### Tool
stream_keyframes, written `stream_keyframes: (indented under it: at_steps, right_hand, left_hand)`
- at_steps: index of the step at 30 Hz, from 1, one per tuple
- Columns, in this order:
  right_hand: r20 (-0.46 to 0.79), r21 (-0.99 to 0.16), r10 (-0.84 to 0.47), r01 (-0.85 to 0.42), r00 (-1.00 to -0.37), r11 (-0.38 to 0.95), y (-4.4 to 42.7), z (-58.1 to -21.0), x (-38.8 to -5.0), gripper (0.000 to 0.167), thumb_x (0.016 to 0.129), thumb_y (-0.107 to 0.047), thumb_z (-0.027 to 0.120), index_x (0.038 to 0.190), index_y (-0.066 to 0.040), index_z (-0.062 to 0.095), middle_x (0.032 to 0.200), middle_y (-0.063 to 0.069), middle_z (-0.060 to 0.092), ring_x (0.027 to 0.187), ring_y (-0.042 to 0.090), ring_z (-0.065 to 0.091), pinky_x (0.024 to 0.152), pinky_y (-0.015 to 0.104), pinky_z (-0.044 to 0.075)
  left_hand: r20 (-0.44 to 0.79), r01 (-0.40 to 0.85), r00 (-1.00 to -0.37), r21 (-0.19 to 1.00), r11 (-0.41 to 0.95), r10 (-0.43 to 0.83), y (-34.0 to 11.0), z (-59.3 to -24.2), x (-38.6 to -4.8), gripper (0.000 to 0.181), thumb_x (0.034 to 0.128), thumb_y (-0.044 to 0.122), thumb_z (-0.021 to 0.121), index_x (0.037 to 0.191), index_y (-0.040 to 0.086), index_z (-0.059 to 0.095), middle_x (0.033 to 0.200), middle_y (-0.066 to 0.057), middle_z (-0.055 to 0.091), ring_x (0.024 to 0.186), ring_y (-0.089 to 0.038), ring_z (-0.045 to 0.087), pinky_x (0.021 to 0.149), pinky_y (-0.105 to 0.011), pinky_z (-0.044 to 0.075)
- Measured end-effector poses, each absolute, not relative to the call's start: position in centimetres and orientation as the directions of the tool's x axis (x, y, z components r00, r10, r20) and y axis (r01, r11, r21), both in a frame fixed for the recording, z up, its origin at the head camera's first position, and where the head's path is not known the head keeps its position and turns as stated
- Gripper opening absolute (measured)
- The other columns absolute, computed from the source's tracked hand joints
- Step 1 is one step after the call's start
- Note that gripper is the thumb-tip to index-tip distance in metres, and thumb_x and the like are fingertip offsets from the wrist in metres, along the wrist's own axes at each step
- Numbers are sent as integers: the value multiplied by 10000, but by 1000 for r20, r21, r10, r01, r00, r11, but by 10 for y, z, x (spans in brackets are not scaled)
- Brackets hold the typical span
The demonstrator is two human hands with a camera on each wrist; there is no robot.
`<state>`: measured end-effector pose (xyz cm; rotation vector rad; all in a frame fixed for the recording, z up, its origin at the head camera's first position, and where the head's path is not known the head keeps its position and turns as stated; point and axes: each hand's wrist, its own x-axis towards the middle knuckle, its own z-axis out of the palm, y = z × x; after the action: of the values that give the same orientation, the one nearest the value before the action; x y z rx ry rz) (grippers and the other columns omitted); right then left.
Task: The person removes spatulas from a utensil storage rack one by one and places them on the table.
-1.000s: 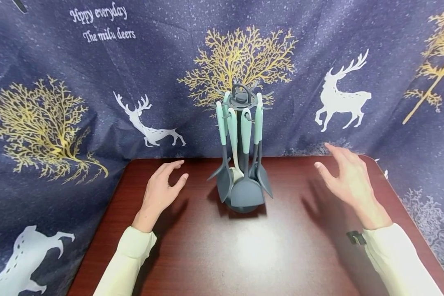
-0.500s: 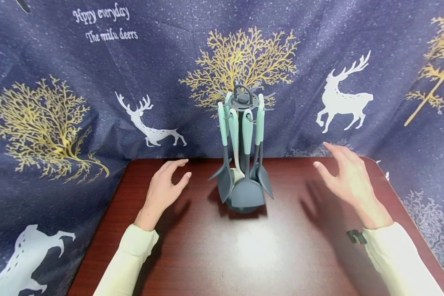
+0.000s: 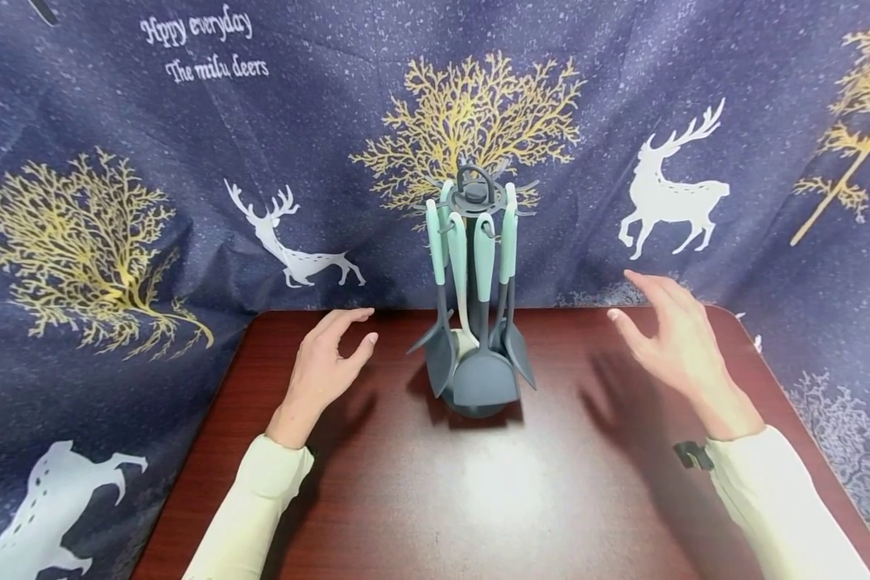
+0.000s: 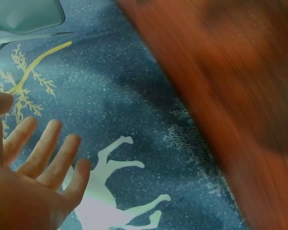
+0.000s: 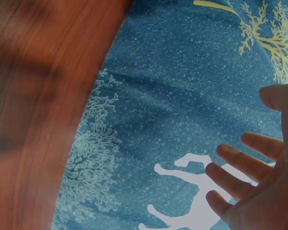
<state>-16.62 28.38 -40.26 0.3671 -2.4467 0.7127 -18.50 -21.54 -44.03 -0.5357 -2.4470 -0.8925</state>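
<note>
A dark grey utensil stand (image 3: 474, 193) with a ring handle on top stands toward the back of the table. Several kitchen utensils with mint-green handles hang from its hooks, among them a grey turner (image 3: 486, 379) in front and a pale-headed utensil (image 3: 464, 342) behind it. To the left of the stand, my left hand (image 3: 322, 362) hovers above the table, thumb and fingers apart, holding nothing. My right hand (image 3: 677, 342) hovers on the other side, farther from the stand, also with nothing in it. Both wrist views show relaxed, spread fingers. Part of a grey utensil head (image 4: 29, 14) appears in the left wrist view.
The reddish-brown wooden table (image 3: 406, 499) has a glossy top with a bright reflection in the middle. Directly behind its back edge hangs a dark blue cloth (image 3: 319, 145) printed with deer and golden trees.
My left hand has shifted slightly right, toward the stand. My right hand has moved a little left and away from me. The stand and its utensils have stayed in place.
</note>
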Motion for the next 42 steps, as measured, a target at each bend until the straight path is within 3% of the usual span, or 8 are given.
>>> stream_keyframes:
  at_steps: [16,32,42]
  right_hand:
    - [613,-409,-108,-432,-783,804,268,-382,-171,595,902,-194,789,1461,-70,627,1368,208,654,1296,427,586,1069,625,424]
    - [673,-375,-149,-507,-725,776,257,-364,-179,583,887,-146,786,1432,-10,631,1341,250,657,1243,456,610,1048,628,442]
    - [691,-366,-154,-525,-706,769,251,-354,-181,572,892,-141,785,1435,-37,642,1340,226,661,1252,433,605,1061,634,428]
  left_hand:
    - [563,539,-798,507,672,215,-202,-429,-190,394,976,236,762,1364,191,717,1254,-2,713,1189,-211,677,983,-424,536]
    - [582,572,-780,519,635,227,-193,-424,-194,392,971,214,765,1358,175,718,1235,7,714,1196,-169,665,1033,-382,512]
    - [583,586,-777,532,611,238,-187,-422,-195,377,978,204,763,1346,132,721,1234,-12,718,1187,-178,669,1051,-388,509]
